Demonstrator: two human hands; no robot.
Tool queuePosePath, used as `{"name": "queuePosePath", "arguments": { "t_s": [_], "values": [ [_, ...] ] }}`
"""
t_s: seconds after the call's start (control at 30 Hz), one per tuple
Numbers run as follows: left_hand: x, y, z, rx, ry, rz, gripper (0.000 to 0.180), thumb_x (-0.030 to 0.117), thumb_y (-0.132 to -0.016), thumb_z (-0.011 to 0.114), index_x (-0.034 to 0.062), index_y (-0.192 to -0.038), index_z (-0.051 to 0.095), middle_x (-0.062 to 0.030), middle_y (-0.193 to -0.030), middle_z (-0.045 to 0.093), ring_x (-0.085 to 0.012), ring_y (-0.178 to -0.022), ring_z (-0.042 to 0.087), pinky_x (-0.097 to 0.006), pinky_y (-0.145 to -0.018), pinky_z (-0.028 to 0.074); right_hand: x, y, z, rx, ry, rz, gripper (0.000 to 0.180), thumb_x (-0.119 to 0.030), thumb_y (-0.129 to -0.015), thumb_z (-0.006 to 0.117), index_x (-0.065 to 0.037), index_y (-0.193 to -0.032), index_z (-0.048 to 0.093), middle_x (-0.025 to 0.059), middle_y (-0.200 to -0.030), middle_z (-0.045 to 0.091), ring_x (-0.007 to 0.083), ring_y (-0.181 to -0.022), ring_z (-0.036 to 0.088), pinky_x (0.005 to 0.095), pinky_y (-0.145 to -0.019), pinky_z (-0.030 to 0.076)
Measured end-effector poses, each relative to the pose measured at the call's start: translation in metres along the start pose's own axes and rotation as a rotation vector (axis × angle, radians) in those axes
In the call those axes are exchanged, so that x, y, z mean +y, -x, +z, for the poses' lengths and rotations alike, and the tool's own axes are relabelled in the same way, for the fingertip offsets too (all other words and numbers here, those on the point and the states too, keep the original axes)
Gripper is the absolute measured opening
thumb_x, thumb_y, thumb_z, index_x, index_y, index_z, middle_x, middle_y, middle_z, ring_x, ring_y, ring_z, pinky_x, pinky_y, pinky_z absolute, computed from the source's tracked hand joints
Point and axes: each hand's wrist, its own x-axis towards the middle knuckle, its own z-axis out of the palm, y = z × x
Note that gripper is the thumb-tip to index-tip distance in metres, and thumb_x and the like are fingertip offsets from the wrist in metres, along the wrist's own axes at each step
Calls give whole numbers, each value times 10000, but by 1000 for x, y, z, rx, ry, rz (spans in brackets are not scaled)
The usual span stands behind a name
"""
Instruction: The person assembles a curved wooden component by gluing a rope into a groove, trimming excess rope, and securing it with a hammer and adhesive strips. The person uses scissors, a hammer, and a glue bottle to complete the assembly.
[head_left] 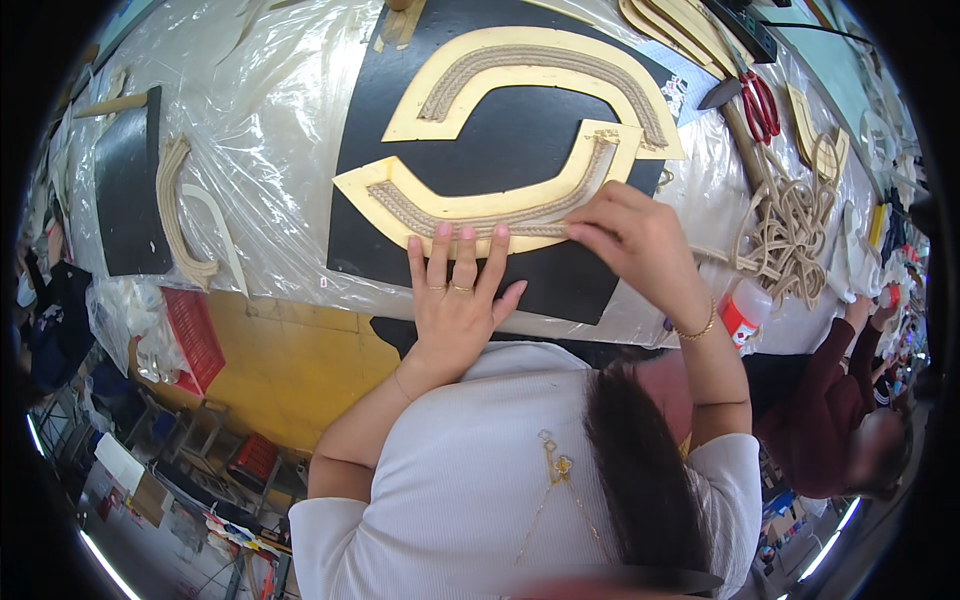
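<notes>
A curved yellow piece lies on a black board, with rows of beige cord following its bend. My left hand rests flat on its near edge, fingers spread, the tips on the cord. To the right, my right hand pinches a strand of beige cord between thumb and fingers, against the outermost row. Whether the pinched strand is stuck down under my fingertips is hidden. Farther away, a second yellow piece bears similar cord rows.
Loose cord lies heaped at right, near a hammer and red-handled scissors. A red-and-white bottle stands at the near right edge. At left are a smaller black board and a cord bundle. Another person works at right.
</notes>
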Motion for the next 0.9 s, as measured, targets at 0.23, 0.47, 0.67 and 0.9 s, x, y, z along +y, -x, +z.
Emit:
{"name": "queuePosePath", "arguments": {
  "t_s": [0.23, 0.47, 0.67, 0.9],
  "values": [
    [3, -2, 2, -1, -41, 7, 740, 520, -807, 766, 240, -1453, 537, -167, -1587, 206, -411, -1466, 215, -650, -1168, 188, 9, -7, -12, -30, 67, 18, 120, -178, -809, 788, -83, -846, 726, 38, -789, 621, 204, -698, 585, 323, -705, 391],
    [10, -9, 6, 7, -86, 28, 709, 574, -843, 704, 341, -1478, 489, -205, -1630, 45, -490, -1483, 82, -743, -1127, 119, 14, -14, -9, -59, 117, -38, 109, -200, -827, 748, -99, -836, 708, 30, -824, 610, 226, -740, 604, 374, -767, 394],
    [23, -20, 1, 6, -94, -5, 723, 577, -841, 698, 325, -1482, 477, -198, -1631, 77, -505, -1488, 25, -774, -1098, 98, 15, -18, -8, -82, 142, -59, 123, -199, -825, 740, -82, -829, 702, 42, -810, 603, 235, -735, 604, 371, -768, 407],
    [43, -34, 2, -163, 144, 28, 853, 424, -854, 726, -37, -1486, 386, -205, -1600, 262, -397, -1507, 199, -611, -1184, 156, 20, -13, 10, 34, 130, -97, 119, -189, -833, 724, -85, -804, 674, 52, -802, 599, 249, -723, 594, 365, -767, 416]
  ]
}}
